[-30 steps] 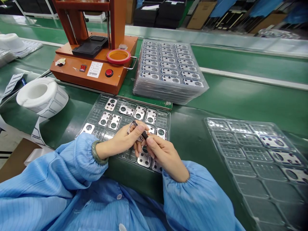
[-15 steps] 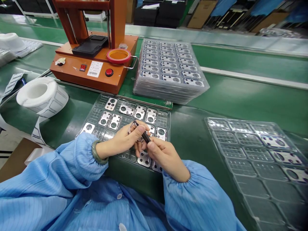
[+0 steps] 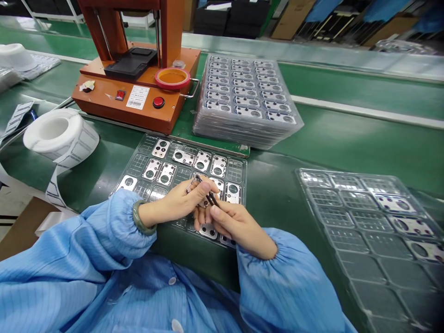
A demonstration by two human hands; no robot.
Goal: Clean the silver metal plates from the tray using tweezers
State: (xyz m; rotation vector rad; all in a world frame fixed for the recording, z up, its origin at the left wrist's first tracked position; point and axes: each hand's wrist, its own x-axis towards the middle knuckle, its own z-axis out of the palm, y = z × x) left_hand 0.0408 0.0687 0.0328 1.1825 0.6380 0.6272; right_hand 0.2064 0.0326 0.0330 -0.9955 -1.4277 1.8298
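My left hand (image 3: 183, 200) is closed round a small metal camera-type plate (image 3: 190, 185), mostly hidden by the fingers and thumb. Black tweezers (image 3: 211, 198) are pinched in my right hand (image 3: 239, 223), with their tips reaching to the plate by the left thumb. Both hands meet over a clear plastic tray (image 3: 138, 163). In its pockets lie several silvery plates (image 3: 166, 174) with round holes; the hands and sleeves cover part of the tray.
An orange press (image 3: 121, 104) stands behind, bearing a roll of red-edged tape (image 3: 172, 78). Right of it is a stack of filled plastic trays (image 3: 248, 132). A label roll (image 3: 58, 132) sits at left. Another clear tray (image 3: 367, 247) with several plates lies at right.
The tweezers have turned slightly in my right hand, so their two arms now show apart. My left hand stays almost in place with the plate.
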